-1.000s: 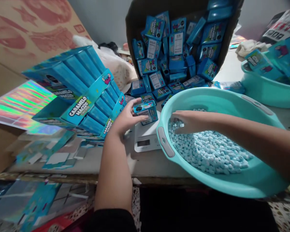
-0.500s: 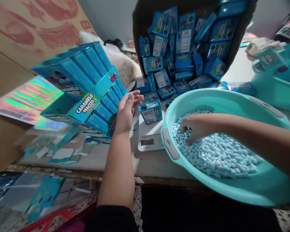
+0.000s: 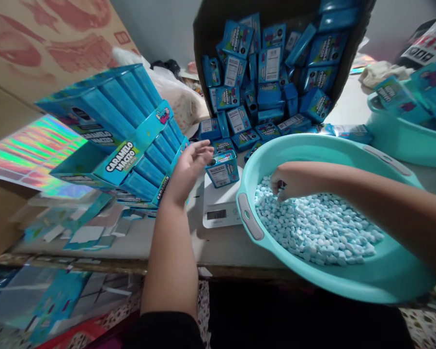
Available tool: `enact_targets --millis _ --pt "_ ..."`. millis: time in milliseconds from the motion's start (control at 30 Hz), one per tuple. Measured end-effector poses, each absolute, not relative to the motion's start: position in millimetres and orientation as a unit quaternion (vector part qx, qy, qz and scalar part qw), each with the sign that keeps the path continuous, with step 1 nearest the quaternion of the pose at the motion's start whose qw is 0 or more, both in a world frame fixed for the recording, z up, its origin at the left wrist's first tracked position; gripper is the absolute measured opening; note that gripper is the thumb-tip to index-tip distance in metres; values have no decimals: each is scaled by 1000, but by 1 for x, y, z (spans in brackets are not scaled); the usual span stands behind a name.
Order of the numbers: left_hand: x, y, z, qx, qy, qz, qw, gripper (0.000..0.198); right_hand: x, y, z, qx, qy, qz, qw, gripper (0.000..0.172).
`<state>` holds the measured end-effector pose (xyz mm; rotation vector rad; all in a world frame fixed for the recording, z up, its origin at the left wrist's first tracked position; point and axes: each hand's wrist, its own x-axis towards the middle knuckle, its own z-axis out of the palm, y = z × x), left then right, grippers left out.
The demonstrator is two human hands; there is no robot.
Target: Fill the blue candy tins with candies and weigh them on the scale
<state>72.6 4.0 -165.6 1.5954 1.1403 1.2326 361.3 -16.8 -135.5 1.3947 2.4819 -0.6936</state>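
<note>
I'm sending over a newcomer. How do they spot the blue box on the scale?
Start at the large turquoise tub of pale blue candies. At its left side is a white digital scale. The blue box is the only one standing on that scale; its lookalikes are heaped behind.

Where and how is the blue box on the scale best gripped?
Probably take the blue box by its broad front and back faces, from the left: it stands upright on the scale, wider than deep, with the basin close on its right.
</note>
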Motion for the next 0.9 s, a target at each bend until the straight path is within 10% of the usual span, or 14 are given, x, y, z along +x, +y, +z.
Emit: enact_targets --millis 367,533,667,900 --pt "80 3 -168 692 542 329 347 71 360 -19 -131 505 832 -224 39 13" --pt "82 0 -167 654 500 418 384 84 357 -15 -113 519 833 -183 -59 14" --pt "87 5 -171 578 413 556 432 56 332 -1 -92 529 814 -155 -185 18" --pt "104 18 -177 429 320 639 552 65 252 30 -96 425 754 -352 -356 21"
